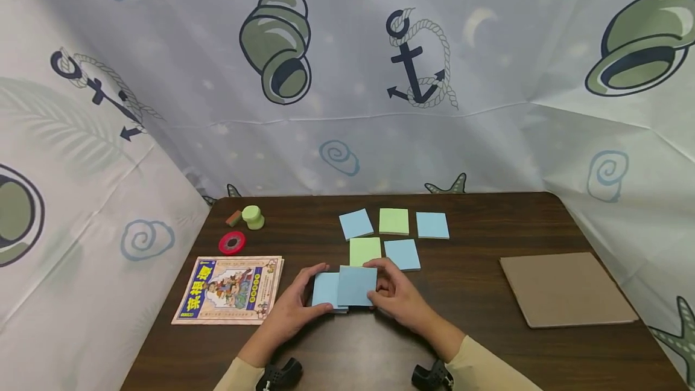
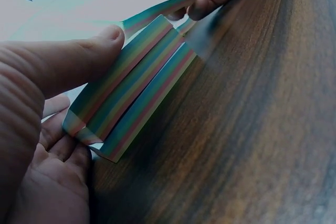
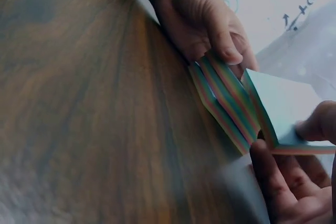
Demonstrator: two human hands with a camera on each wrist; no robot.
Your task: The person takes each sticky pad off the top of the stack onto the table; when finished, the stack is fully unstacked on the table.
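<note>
My left hand (image 1: 291,309) grips a stack of blue-topped sticky note pads (image 1: 325,290) near the table's front, thumb on the near side. Striped coloured edges of the stacked pads (image 2: 134,85) show in the left wrist view. Between thumb and fingers, my right hand (image 1: 404,297) pinches another blue-topped sticky note pad (image 1: 356,286). This pad overlaps the stack's right part; in the right wrist view the held pad (image 3: 286,108) is tilted beside it. Just beyond lie a green pad (image 1: 365,251) and a blue pad (image 1: 402,254).
Farther back are a blue pad (image 1: 356,224), a green pad (image 1: 393,221) and another blue pad (image 1: 432,225). At left lie a printed booklet (image 1: 230,290), a red ring (image 1: 231,242), a green knob-shaped piece (image 1: 253,217) and a small brown block (image 1: 234,218). A brown board (image 1: 567,289) lies right.
</note>
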